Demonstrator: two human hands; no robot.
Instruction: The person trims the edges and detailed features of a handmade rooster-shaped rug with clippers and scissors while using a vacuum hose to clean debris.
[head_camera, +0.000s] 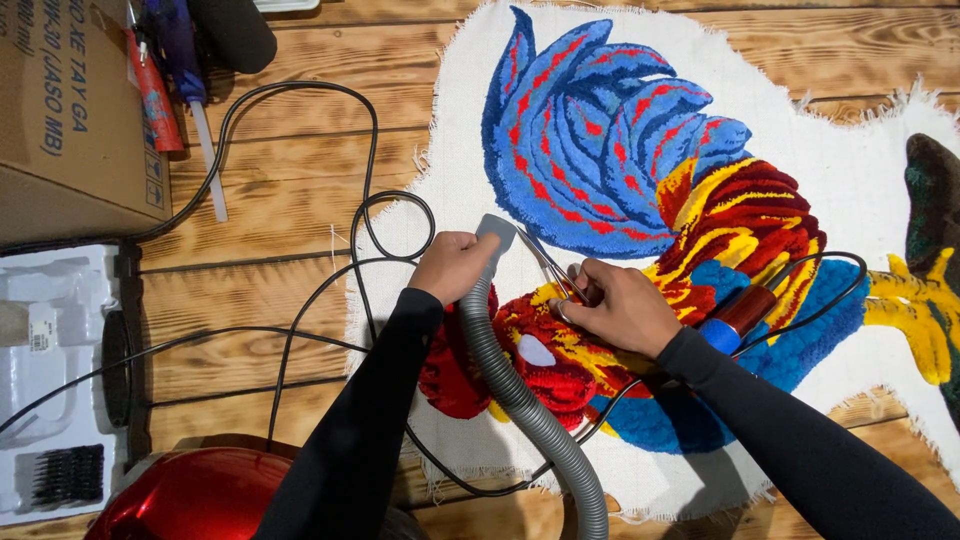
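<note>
On one tufted rug (640, 150), left hand (452, 265) grips one vacuum hose (520, 400); right hand (620, 305) fingers clench one pair of scissors (552, 270).

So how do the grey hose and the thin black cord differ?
The grey hose is thick and ribbed; the black cord is thin and smooth. The left hand grips the hose near its nozzle; the cord lies loose in loops on the wooden floor. Both cross the tufted rug.

Tufted rug (640, 150): fuzzy yarn pile, white cloth backing. Vacuum hose (520, 400): ribbed grey plastic. Floor (290, 180): grainy wood planks.
</note>
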